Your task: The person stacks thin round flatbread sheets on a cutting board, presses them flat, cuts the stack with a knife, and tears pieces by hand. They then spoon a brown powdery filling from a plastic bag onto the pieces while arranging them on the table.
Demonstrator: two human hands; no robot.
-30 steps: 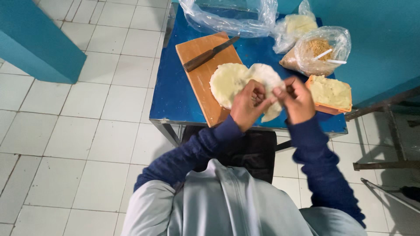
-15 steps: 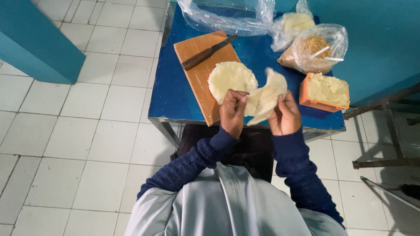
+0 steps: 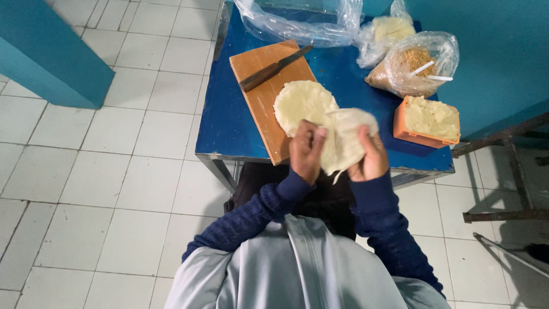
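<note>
My left hand point(image 3: 307, 150) and my right hand point(image 3: 369, 157) together hold a thin, pale sheet of dough point(image 3: 343, 137), lifted and folded between them above the near edge of the blue table point(image 3: 223, 123). A round flat disc of the same pale dough point(image 3: 303, 103) lies on a wooden cutting board point(image 3: 260, 94) just beyond my hands. A knife with a dark handle point(image 3: 271, 70) rests across the far end of the board.
An orange tub of pale filling point(image 3: 429, 120) stands at the right. Behind it are a plastic bag of brown crumbs with white sticks point(image 3: 417, 66), a bag with pale blocks point(image 3: 389, 28) and a crumpled clear bag point(image 3: 303, 20). White tiled floor lies left; a metal frame point(image 3: 509, 171) right.
My hands have lifted the thin dough sheet off the disc and drawn it toward me, folding it between them. The disc on the board is now uncovered.
</note>
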